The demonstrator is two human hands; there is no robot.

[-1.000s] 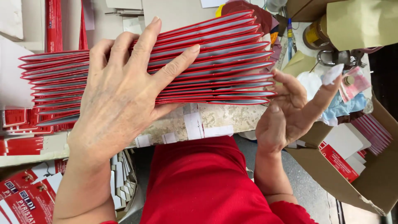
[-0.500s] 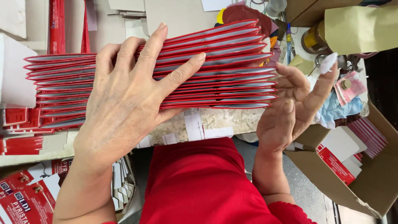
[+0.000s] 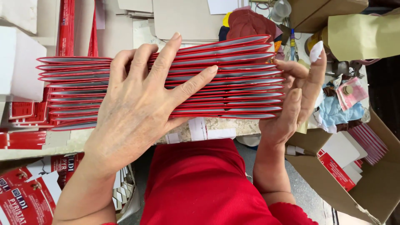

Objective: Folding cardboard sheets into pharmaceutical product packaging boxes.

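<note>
A thick stack of flattened red cartons (image 3: 246, 79) with white inner faces lies sideways in front of me over the worktable edge. My left hand (image 3: 137, 104) lies spread flat on top of the stack, fingers fanned toward the far side. My right hand (image 3: 291, 104) presses its palm and fingers against the stack's right end; a white cover sits on its fingertip. Both hands squeeze the stack between them.
More red flat cartons (image 3: 25, 112) lie at the left and below the table (image 3: 25, 196). An open cardboard box (image 3: 375, 179) with red and white sheets stands at the lower right. Grey boards (image 3: 183, 16), cloth, a tape roll and clutter crowd the far side.
The stack has shifted slightly right and nearer. My right hand has closed in against its end, fingers now upright along the carton edges.
</note>
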